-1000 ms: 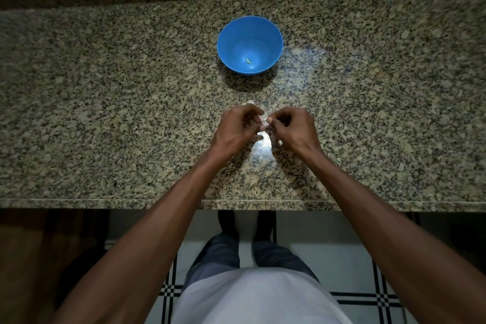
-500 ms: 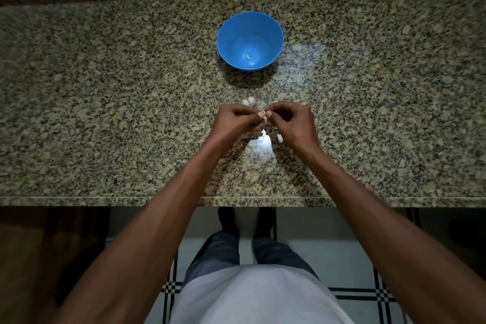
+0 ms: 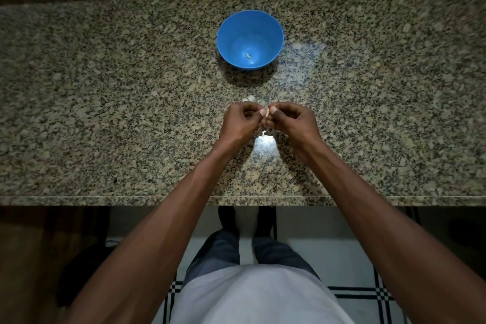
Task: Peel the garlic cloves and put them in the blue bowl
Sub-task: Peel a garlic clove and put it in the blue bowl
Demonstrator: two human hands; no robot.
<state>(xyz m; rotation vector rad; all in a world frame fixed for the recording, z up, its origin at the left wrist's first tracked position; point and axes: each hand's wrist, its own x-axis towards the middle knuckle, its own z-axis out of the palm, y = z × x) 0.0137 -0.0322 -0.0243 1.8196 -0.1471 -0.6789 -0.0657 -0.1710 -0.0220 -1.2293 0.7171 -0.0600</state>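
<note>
A garlic clove (image 3: 267, 112) is pinched between the left hand (image 3: 240, 123) and right hand (image 3: 294, 121) above a speckled granite counter (image 3: 105, 113), nearer than the blue bowl (image 3: 236, 34). Tiled floor (image 3: 355, 258) is seen below.

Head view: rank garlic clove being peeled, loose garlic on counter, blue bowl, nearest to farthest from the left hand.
1. Garlic clove being peeled: pinched at the fingertips of the left hand, between both hands.
2. Loose garlic: on the granite counter, just beyond the left hand's knuckles.
3. Blue bowl: farther back on the counter, one pale piece inside.
</note>
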